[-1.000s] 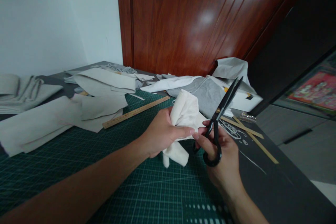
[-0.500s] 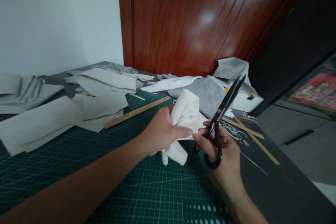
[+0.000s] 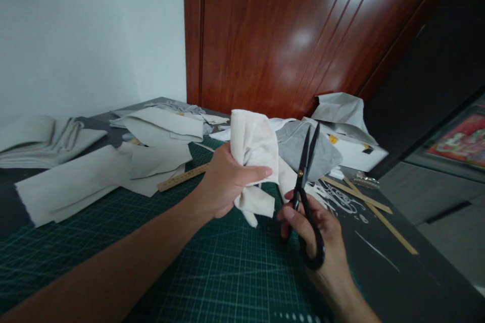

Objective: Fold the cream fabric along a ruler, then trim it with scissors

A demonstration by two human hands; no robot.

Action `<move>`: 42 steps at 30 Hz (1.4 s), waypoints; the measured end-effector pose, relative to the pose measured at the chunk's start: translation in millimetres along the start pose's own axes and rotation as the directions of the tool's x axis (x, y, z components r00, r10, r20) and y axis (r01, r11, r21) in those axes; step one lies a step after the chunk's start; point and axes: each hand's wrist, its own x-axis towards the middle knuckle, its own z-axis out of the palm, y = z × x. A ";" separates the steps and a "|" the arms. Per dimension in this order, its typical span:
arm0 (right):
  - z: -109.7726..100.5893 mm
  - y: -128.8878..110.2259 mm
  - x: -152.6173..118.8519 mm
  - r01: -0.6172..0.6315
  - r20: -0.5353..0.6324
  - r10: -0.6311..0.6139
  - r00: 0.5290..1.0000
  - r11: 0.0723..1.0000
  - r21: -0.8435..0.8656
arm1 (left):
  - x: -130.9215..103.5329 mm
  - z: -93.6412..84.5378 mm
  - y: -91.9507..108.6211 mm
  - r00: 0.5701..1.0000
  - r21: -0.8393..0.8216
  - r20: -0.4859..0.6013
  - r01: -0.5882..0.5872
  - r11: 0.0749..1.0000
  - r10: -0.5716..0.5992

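Note:
A bundle of folded white fabric (image 3: 255,144) is gripped in my left hand (image 3: 223,181), thumb pressed across its front. A loose flap and a narrow end of the cloth hang below the fingers. To the right, my right hand (image 3: 318,227) holds black scissors (image 3: 302,174) by the handles, blades pointing up and slightly parted. The blades stand apart from the fabric. Both hands are above a green cutting mat (image 3: 212,262) with a printed grid.
Pale cloth pieces (image 3: 83,179) and a folded stack (image 3: 49,141) lie on the left. A wooden ruler (image 3: 182,177) rests on the mat. Behind are grey fabric (image 3: 299,144) and a white box (image 3: 356,151). Crossed wooden strips (image 3: 373,204) and white scraps (image 3: 341,197) lie right.
My right hand has come away from the fabric and moved lower with the scissors, whose blades are now more upright and spread. My left hand has tilted the bundle up and left.

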 end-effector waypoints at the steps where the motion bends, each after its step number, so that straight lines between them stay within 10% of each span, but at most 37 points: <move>1: 0.0 1.2 -2.0 0.012 0.052 -0.013 0.999 1.000 0.022 | 1.4 -1.1 3.4 1.000 -0.057 -0.010 -0.003 0.998 0.002; 8: 5.2 2.8 -15.4 0.044 0.327 -0.057 0.943 0.998 0.047 | -0.1 -1.4 19.1 0.998 -0.202 0.026 -0.047 0.978 0.054; 15: 6.1 6.6 -20.5 0.028 0.377 -0.057 0.924 0.996 0.082 | 1.5 -8.6 13.4 0.981 0.145 -0.033 -0.182 0.973 0.189; 21: 5.6 4.5 -21.2 0.010 0.358 -0.047 0.932 0.994 0.106 | -2.2 -8.8 23.8 0.840 0.612 -0.096 -0.373 0.698 0.534; 28: 7.4 5.6 -21.2 -0.020 0.367 -0.008 0.930 0.997 0.075 | -9.9 -7.2 18.6 0.739 0.742 0.022 -0.463 0.485 0.673; 42: 9.2 3.1 -18.4 0.024 0.358 -0.027 0.933 1.000 0.014 | -13.7 -2.7 22.6 0.789 0.682 0.106 -0.500 0.533 0.605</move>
